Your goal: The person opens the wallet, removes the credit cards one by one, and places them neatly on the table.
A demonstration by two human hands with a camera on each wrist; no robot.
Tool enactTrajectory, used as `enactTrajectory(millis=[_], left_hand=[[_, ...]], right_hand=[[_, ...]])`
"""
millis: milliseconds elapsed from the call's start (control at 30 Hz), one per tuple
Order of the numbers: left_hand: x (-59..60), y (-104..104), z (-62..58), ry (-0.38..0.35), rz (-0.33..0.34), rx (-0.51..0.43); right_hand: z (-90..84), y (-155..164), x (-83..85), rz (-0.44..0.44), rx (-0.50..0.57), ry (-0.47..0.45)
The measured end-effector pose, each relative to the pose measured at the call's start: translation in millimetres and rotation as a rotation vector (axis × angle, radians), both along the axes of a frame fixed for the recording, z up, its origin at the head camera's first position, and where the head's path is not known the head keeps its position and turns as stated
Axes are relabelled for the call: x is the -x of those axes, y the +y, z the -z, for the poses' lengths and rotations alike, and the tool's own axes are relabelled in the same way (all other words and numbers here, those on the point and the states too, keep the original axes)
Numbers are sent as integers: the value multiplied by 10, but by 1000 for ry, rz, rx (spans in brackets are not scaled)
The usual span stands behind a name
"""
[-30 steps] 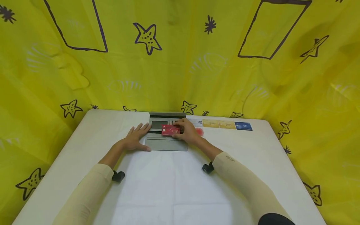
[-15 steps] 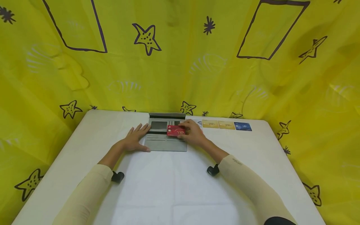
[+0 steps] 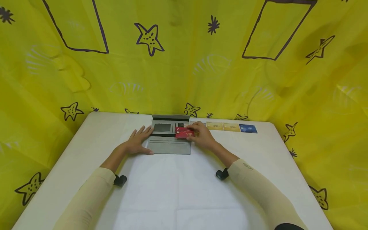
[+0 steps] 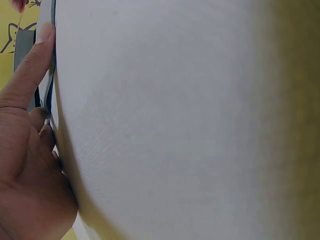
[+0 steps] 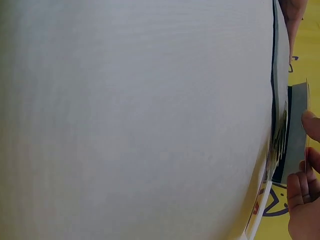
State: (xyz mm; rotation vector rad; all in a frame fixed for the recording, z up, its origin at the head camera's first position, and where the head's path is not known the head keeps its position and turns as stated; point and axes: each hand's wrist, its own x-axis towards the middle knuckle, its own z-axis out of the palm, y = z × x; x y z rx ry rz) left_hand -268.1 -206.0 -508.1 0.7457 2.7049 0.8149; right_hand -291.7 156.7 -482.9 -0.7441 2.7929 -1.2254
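Note:
A grey wallet [image 3: 169, 148] lies unfolded at the far side of the white table, with slots and a dark window pocket in its inner face. My left hand [image 3: 137, 142] rests on its left edge, fingers spread and straight; in the left wrist view the thumb [image 4: 31, 70] lies along the wallet's near edge. My right hand [image 3: 202, 135] pinches a red VIP card [image 3: 183, 132] by its right end, above the right half of the wallet. The right wrist view shows the card nearly edge-on between the right thumb and fingers [image 5: 305, 192].
Right of the wallet, a row of cards lies along the table's back edge: two gold cards [image 3: 214, 126] and a blue VIP card [image 3: 248, 128]. Another card beside them is mostly hidden behind my right hand. A yellow curtain [image 3: 172, 80] hangs right behind the table [image 3: 172, 188].
My right hand has moved to the right with the red card, uncovering more of the wallet's middle and covering the card beside the wallet. The left hand stays in place.

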Motion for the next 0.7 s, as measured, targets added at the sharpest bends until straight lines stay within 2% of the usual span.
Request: enactTrajectory(millis=[467, 700], left_hand=[[-70, 17, -105, -1, 11, -21], [-48, 8, -78, 4, 14, -14]], right_hand=[[31, 221, 13, 49, -53, 12], [-8, 332, 14, 90, -55, -1]])
